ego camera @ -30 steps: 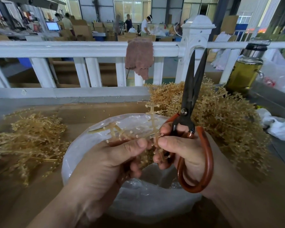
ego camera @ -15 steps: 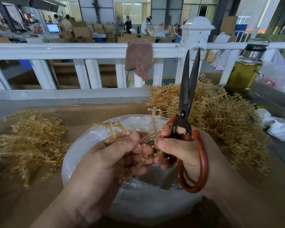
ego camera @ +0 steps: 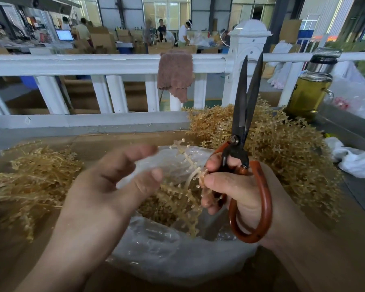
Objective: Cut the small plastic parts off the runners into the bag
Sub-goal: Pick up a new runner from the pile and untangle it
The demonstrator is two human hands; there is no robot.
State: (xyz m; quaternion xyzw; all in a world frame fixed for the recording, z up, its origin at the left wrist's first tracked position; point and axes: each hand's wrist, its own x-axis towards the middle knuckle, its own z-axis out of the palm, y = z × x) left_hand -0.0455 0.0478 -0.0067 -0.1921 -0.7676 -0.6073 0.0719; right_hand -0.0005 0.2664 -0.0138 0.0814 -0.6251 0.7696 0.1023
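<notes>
Bench (ego camera: 118, 142) was cardboard-covered, white railing (ego camera: 93, 64) along its far edge. Big uncut pile of runners (ego camera: 287, 157) filled the far right corner; smaller tangled pile (ego camera: 30, 182) sat by the left edge. Clear plastic bag (ego camera: 167, 253) stood open at the near middle, amber bits heaped inside. Jar of yellow liquid (ego camera: 308, 91) at the right edge, brown cloth (ego camera: 175, 72) draped over the rail.

Right hand (ego camera: 236, 190) was wrapped around the scissors (ego camera: 242, 131), fingers through the red loop, blades pointing up and slightly parted; its thumb and fingertips also pinched one runner sprig (ego camera: 190, 163) over the bag mouth. Left hand (ego camera: 114, 186) was blurred, fingers spread, gripping nothing, just beside the sprig.

Step, judged: between cuts, repositioning the sprig. Next likely called for the left hand to take the sprig and steady it over the bag, freeing the right to bring the blades down onto a branch so parts drop inside.
</notes>
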